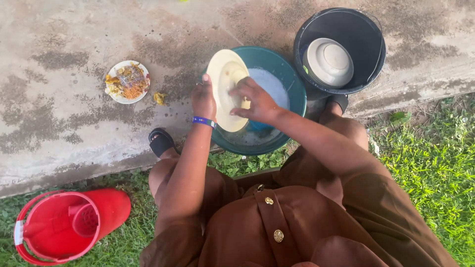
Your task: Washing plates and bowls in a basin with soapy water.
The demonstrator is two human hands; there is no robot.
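My left hand (pixel 204 98) grips the left rim of a cream plate (pixel 223 78), holding it tilted on edge over a green basin (pixel 297 94) of soapy water (pixel 269 84). My right hand (pixel 255 101) presses against the plate's face, fingers bent; whether it holds a sponge is hidden. A blue band sits on my left wrist. I am crouched in a brown dress, feet in black sandals on the concrete edge.
A black bucket (pixel 368 34) at the upper right holds an upturned pale bowl (pixel 329 62). A small white plate of food scraps (pixel 127 81) lies on the wet concrete at left, a scrap beside it. A red bucket (pixel 64 225) lies tipped on the grass at lower left.
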